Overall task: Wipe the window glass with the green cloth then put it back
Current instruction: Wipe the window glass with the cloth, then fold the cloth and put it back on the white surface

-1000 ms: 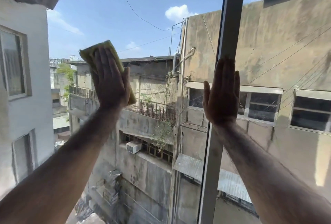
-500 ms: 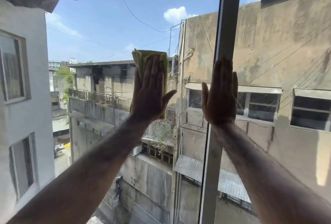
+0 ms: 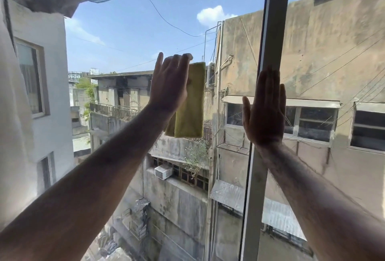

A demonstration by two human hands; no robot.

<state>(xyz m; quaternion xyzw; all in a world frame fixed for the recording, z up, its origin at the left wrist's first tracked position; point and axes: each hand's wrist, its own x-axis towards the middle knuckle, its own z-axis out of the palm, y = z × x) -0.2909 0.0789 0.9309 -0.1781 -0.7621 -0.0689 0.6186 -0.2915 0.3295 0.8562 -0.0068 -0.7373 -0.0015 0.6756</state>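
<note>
My left hand [image 3: 169, 83] presses a folded green cloth [image 3: 192, 106] flat against the window glass [image 3: 129, 37] at mid height, left of the frame. The cloth hangs down to the right of and below my palm, with its upper left part hidden behind the fingers. My right hand [image 3: 265, 112] lies flat and open against the white vertical window frame [image 3: 275, 20], fingers pointing up, holding nothing.
The white frame bar runs from top to bottom right of centre, with another glass pane [image 3: 333, 62] on its right. Outside are concrete buildings, cables and sky. A white wall [image 3: 41, 93] borders the left edge.
My left hand has swept the cloth rightwards across the glass, from the far left towards the frame, and the cloth now hangs lower beside my palm. My right hand has stayed on the frame.
</note>
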